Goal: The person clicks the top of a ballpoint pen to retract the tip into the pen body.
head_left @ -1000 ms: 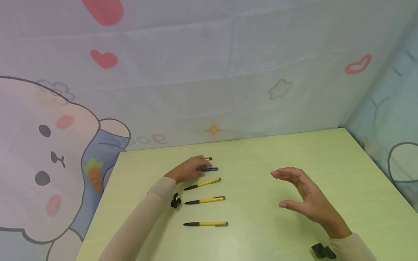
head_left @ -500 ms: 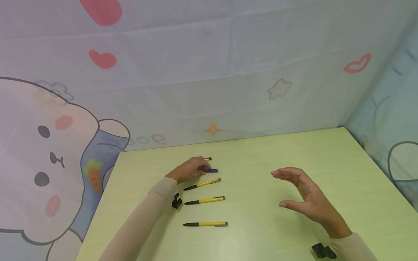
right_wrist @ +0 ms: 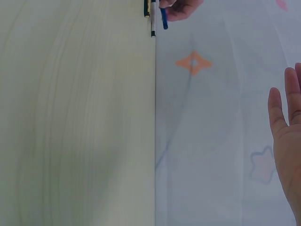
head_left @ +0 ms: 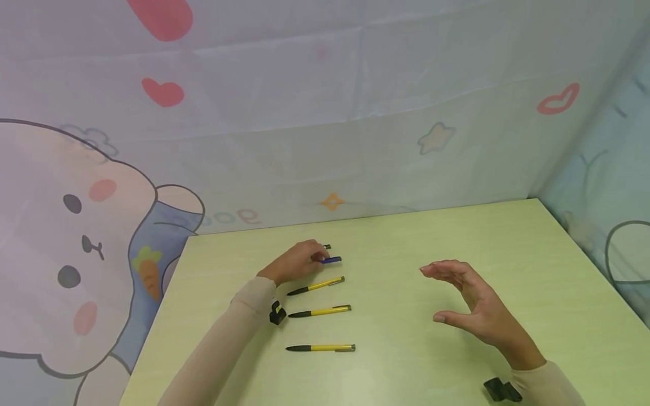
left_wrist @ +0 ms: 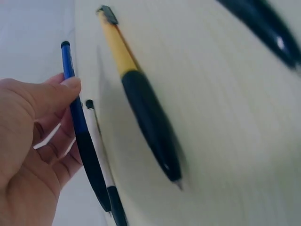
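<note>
My left hand pinches a blue pen between thumb and fingers; its dark grip and tip point down in the left wrist view. A white pen with a dark grip lies just past it, mostly behind the hand in the head view. Nearer to me are three yellow pens with dark grips: the far one, the middle one and the near one. My right hand hovers at the right, thumb and fingers spread apart, holding nothing.
The pens lie in a column on the pale yellow-green table. A cloth backdrop with printed hearts and a bear rises along the table's back edge. A black wrist device sits at the right sleeve.
The blue pen has been lifted from the table and moved slightly up and right in the left hand's pinch. My right hand and the yellow pens stay in place.
</note>
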`<state>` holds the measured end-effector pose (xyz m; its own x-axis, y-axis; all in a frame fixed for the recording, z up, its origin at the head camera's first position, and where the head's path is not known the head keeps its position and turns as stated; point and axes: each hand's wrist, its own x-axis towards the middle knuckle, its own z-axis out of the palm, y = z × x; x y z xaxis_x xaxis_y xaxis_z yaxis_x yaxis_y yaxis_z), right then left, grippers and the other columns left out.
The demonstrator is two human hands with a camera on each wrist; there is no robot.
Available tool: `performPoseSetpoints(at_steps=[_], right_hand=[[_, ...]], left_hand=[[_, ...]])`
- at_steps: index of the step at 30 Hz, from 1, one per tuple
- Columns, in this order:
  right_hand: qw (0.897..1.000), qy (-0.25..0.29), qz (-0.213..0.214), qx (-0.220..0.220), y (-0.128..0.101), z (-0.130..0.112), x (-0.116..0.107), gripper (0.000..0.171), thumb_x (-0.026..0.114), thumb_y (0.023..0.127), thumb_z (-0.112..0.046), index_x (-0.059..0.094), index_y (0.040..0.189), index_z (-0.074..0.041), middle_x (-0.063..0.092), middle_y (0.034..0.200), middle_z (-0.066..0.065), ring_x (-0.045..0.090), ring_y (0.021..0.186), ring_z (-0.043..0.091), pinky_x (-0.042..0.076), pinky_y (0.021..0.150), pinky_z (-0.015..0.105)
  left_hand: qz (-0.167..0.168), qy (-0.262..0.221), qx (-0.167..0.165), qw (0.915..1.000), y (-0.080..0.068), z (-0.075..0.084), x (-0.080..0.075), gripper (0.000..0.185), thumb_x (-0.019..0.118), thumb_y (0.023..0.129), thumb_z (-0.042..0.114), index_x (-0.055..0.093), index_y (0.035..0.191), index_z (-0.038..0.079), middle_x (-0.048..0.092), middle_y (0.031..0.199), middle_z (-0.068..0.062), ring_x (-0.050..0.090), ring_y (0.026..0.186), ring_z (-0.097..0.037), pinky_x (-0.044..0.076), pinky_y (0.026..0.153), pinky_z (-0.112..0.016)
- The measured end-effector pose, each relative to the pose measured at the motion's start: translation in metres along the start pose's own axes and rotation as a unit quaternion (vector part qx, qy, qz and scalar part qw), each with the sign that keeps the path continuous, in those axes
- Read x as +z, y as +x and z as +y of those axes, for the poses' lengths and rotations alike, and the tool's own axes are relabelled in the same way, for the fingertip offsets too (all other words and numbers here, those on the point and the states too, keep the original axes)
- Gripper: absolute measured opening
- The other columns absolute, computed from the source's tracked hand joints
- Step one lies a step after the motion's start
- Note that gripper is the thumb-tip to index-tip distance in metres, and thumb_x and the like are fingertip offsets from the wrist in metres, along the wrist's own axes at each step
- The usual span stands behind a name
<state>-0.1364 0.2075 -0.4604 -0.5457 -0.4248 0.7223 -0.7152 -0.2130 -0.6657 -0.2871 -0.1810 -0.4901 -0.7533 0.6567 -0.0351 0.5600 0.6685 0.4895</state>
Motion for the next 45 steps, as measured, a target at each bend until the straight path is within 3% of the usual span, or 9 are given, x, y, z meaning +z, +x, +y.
performPoseSetpoints(at_steps=[8, 18, 27, 34, 45], right_hand=[[1.000, 0.002, -0.004, -0.008, 0.000, 0.007, -0.001, 0.080, 0.077, 0.068, 0.026, 0.031, 0.134, 0.028, 0.049, 0.135, 0.032, 0.051, 0.132, 0.032, 0.039, 0.115, 0.032], [1.000, 0.000, 0.000, 0.001, 0.009, -0.002, 0.006, 0.080, 0.075, 0.066, 0.030, 0.032, 0.134, 0.028, 0.050, 0.134, 0.033, 0.051, 0.131, 0.031, 0.039, 0.115, 0.032], [1.000, -0.001, -0.009, -0.007, 0.013, 0.006, 0.006, 0.080, 0.078, 0.069, 0.025, 0.033, 0.135, 0.027, 0.050, 0.135, 0.033, 0.051, 0.132, 0.032, 0.039, 0.115, 0.032], [1.000, -0.001, -0.008, -0.007, 0.025, -0.006, 0.012, 0.080, 0.076, 0.067, 0.027, 0.033, 0.134, 0.027, 0.051, 0.134, 0.033, 0.052, 0.131, 0.030, 0.038, 0.116, 0.032], [1.000, -0.010, -0.011, 0.000, 0.028, -0.004, 0.011, 0.081, 0.077, 0.066, 0.027, 0.034, 0.135, 0.025, 0.052, 0.134, 0.031, 0.052, 0.131, 0.028, 0.039, 0.115, 0.031]], left_hand=[[0.043, -0.027, -0.020, 0.9985, -0.003, 0.012, -0.004, 0.023, 0.064, 0.099, 0.004, 0.067, 0.122, 0.006, 0.066, 0.115, -0.006, 0.065, 0.106, -0.020, 0.055, 0.095, -0.036], [0.090, -0.093, -0.042, 0.9907, -0.010, 0.024, -0.011, 0.023, 0.064, 0.101, 0.010, 0.066, 0.124, 0.011, 0.065, 0.116, -0.003, 0.065, 0.105, -0.020, 0.057, 0.091, -0.037], [0.110, -0.157, -0.043, 0.9806, -0.015, 0.042, -0.019, 0.022, 0.064, 0.101, 0.013, 0.066, 0.123, 0.011, 0.067, 0.118, -0.002, 0.065, 0.107, -0.019, 0.056, 0.094, -0.038], [0.119, -0.188, -0.023, 0.9746, -0.019, 0.059, -0.022, 0.022, 0.062, 0.103, 0.014, 0.065, 0.124, 0.011, 0.070, 0.119, -0.012, 0.065, 0.107, -0.019, 0.055, 0.095, -0.041], [0.128, -0.259, -0.012, 0.9573, -0.030, 0.089, -0.026, 0.024, 0.064, 0.102, 0.015, 0.064, 0.126, 0.014, 0.070, 0.115, -0.004, 0.065, 0.106, -0.018, 0.055, 0.092, -0.041]])
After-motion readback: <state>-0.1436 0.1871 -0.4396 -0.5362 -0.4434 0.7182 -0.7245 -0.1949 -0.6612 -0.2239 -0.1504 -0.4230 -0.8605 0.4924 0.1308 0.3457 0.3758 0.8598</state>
